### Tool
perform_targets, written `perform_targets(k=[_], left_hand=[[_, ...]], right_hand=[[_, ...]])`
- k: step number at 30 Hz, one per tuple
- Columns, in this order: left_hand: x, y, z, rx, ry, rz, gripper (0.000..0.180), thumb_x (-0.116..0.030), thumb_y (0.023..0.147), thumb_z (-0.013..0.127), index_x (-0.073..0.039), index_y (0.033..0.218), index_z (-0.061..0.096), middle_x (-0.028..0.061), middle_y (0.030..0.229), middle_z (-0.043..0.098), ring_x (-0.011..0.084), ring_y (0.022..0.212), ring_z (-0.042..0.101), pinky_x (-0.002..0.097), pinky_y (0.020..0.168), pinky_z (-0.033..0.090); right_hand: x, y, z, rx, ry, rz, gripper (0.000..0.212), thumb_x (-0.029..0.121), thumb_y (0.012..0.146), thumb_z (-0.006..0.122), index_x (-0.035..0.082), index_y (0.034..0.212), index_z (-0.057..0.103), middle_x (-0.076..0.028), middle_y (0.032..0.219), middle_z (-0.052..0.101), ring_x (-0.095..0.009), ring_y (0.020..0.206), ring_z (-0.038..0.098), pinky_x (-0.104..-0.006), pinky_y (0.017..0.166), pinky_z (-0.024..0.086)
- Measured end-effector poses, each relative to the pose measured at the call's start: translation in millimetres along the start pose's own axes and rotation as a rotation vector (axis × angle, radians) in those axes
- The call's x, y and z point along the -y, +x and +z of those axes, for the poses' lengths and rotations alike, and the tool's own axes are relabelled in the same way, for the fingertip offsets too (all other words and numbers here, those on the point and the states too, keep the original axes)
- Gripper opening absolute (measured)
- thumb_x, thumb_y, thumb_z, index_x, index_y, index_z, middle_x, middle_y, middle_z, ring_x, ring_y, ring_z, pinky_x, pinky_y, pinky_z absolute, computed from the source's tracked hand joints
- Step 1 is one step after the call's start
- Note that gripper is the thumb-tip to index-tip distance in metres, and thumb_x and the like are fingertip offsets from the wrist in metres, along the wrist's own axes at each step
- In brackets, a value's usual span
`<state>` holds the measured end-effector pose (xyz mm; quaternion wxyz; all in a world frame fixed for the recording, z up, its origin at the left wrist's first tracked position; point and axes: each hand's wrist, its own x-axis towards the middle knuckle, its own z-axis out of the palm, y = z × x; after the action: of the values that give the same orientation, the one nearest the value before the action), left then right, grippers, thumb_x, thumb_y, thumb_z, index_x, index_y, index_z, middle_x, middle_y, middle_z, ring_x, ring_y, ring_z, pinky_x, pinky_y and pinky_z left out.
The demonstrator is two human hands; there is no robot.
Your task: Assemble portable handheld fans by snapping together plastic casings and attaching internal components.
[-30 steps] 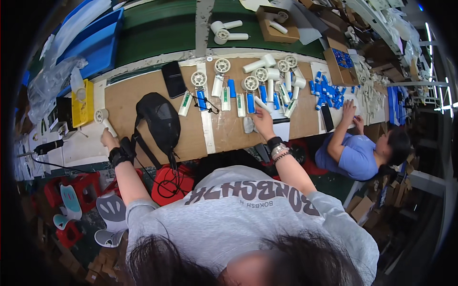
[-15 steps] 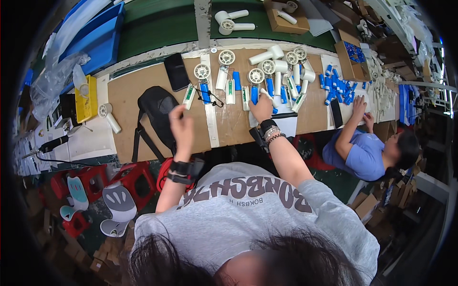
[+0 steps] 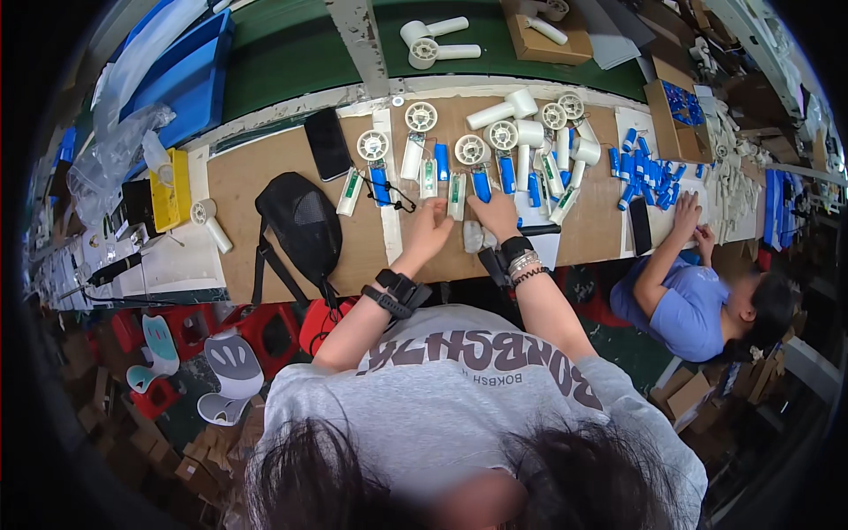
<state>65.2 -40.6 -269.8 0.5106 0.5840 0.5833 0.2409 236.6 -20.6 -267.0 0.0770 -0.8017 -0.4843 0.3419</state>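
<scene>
My left hand [image 3: 430, 231] is over the cardboard-covered bench, its fingers loosely apart and holding nothing that shows. Its fingertips are beside the lower ends of two white handle shells with green circuit boards, one left [image 3: 428, 178] and one right [image 3: 457, 196]. My right hand [image 3: 495, 215] is closed at the lower end of a blue battery cell [image 3: 480, 185]; its fingertips are partly hidden. That cell lies below a round white fan head [image 3: 472, 150]. Further fan heads [image 3: 503, 135] with blue cells and open handles lie just beyond and to the right.
Left lie a black bag [image 3: 300, 225], a black phone [image 3: 328, 144] and a yellow tray [image 3: 170, 190]. Loose blue cells [image 3: 649, 168] are piled at right, beside a cardboard box [image 3: 678, 124]. A co-worker in a blue shirt [image 3: 676, 305] works there. A metal post [image 3: 360, 44] stands at the back edge.
My left hand has come right, from beside the black bag to the shells near my right hand. My right hand stays by the blue cell. The view has shifted slightly.
</scene>
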Motion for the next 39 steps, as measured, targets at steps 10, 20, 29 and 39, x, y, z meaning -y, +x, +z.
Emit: perform_targets(k=[10, 20, 29, 39], left_hand=[[-13, 51, 7, 0.028, -0.126, 0.069, 0.05, -0.005, 0.074, 0.054, 0.001, 0.122, 0.043, 0.015, 0.116, 0.05, 0.025, 0.107, 0.049, 0.0346, 0.091, 0.041], [-85, 58, -55, 0.411, -0.55, 0.127, 0.049, -0.009, 0.069, 0.051, 0.0, 0.117, 0.046, 0.01, 0.108, 0.055, 0.022, 0.108, 0.049, 0.0311, 0.092, 0.038], [-165, 13, -97, 0.418, -1.058, -0.022, 0.033, -0.02, 0.083, 0.053, 0.0, 0.109, 0.053, 0.007, 0.101, 0.056, 0.0135, 0.088, 0.056, 0.0256, 0.08, 0.044], [-210, -9, -131, 0.344, -0.853, 0.251, 0.036, -0.02, 0.087, 0.056, 0.002, 0.114, 0.053, 0.0092, 0.101, 0.062, 0.015, 0.092, 0.059, 0.0293, 0.084, 0.045]], right_hand=[[-13, -11, -13, 0.152, 0.614, -0.185, 0.03, 0.029, 0.084, 0.061, 0.0, 0.077, 0.057, -0.003, 0.064, 0.056, -0.008, 0.057, 0.05, -0.0246, 0.052, 0.04], [38, -38, -76, 0.409, 0.863, -0.315, 0.017, 0.02, 0.089, 0.055, 0.003, 0.086, 0.054, -0.001, 0.064, 0.053, -0.007, 0.054, 0.048, -0.0209, 0.05, 0.038], [113, -78, -149, 0.516, 0.949, -0.467, 0.023, 0.014, 0.087, 0.054, 0.003, 0.106, 0.047, -0.001, 0.07, 0.051, -0.006, 0.054, 0.046, -0.0191, 0.047, 0.035], [153, -131, -173, 0.695, 0.961, -0.483, 0.04, 0.012, 0.086, 0.053, 0.002, 0.121, 0.036, -0.002, 0.07, 0.05, -0.008, 0.057, 0.048, -0.0214, 0.051, 0.039]])
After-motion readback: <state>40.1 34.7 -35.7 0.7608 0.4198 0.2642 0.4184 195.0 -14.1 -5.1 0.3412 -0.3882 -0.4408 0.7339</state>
